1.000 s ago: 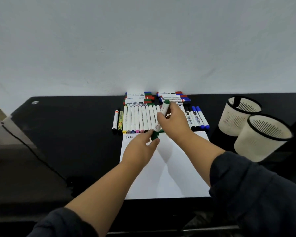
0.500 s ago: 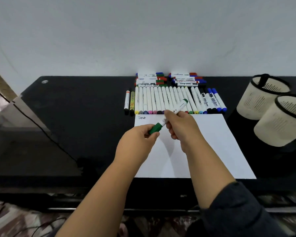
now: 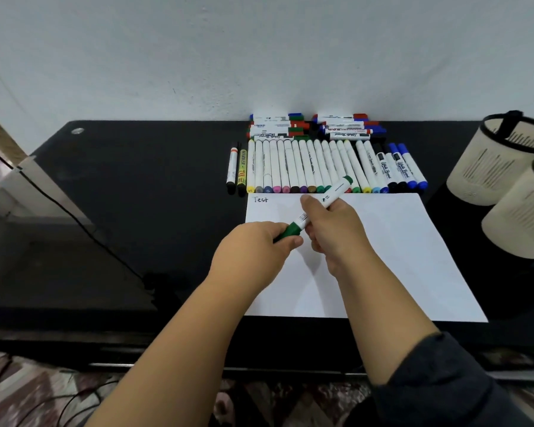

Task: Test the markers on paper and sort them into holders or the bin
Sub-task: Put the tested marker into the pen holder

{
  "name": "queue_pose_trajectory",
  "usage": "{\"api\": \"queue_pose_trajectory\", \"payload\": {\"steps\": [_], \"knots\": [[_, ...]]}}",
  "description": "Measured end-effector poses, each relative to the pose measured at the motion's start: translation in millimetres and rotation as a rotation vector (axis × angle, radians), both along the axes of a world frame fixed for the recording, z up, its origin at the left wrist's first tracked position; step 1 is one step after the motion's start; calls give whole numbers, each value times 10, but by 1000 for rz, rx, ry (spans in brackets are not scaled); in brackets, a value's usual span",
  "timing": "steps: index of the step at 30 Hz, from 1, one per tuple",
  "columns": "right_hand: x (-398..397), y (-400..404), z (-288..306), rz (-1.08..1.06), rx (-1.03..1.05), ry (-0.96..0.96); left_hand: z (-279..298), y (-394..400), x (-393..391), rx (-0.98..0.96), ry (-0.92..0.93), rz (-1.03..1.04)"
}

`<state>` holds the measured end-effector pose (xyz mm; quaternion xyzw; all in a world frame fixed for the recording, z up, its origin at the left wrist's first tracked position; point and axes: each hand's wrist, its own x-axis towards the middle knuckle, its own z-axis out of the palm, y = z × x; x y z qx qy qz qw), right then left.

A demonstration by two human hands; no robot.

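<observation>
Both hands hold one green marker (image 3: 318, 209) in the air above the near-left part of the paper (image 3: 398, 257). The left hand (image 3: 256, 251) pinches its green cap (image 3: 292, 231) while the right hand (image 3: 333, 229) curls round the white barrel. It looks light, stiff and smooth, so the cap probably needs a firm pinch and a straight pull, with the barrel gripped mid-length. The row of markers (image 3: 305, 167) lies just beyond the paper's far edge, and two holders (image 3: 487, 167) stand well off to the right
</observation>
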<state>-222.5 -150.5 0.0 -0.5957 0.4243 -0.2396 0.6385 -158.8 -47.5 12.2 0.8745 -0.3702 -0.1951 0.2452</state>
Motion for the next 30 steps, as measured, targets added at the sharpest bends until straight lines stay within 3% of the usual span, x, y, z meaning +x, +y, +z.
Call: {"api": "queue_pose_trajectory", "payload": {"steps": [4,14,17,23,30], "knots": [[13,19,-3,-8,-29,26,23,35,31,-61,197,44],[18,50,2,14,-12,34,-29,97,55,-215,422,68],[54,73,-5,-15,-6,25,-11,100,32,-178,337,97],[119,97,-2,-69,-31,49,3,99,-34,-38,-18,39],[157,107,-26,-28,11,27,10,134,42,-189,363,153]]}}
